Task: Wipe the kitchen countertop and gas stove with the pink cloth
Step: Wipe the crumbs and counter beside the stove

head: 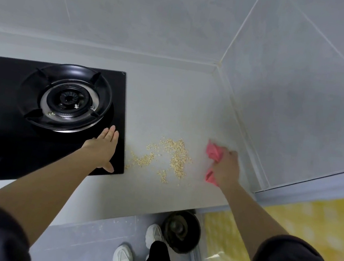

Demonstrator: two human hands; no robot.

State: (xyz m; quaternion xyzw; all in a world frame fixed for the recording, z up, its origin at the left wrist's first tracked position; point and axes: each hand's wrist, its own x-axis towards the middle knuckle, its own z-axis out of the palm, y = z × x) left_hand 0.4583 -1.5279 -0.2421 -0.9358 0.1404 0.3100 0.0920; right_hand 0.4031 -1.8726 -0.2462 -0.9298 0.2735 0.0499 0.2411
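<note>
Stove (3, 94): black glass, one burner (69, 98) in view, set in pale countertop (166, 99). 
Left hand (102, 148): flat on stove's front right corner, fingers straight and close together, thumb apart. 
Flakes (174, 158): scattered on countertop just right of stove. 
Pink cloth (213, 153): bunched, on countertop, farther right of stove, beyond flakes. 
Right hand (225, 168): on pink cloth, fingers curled round it.
</note>
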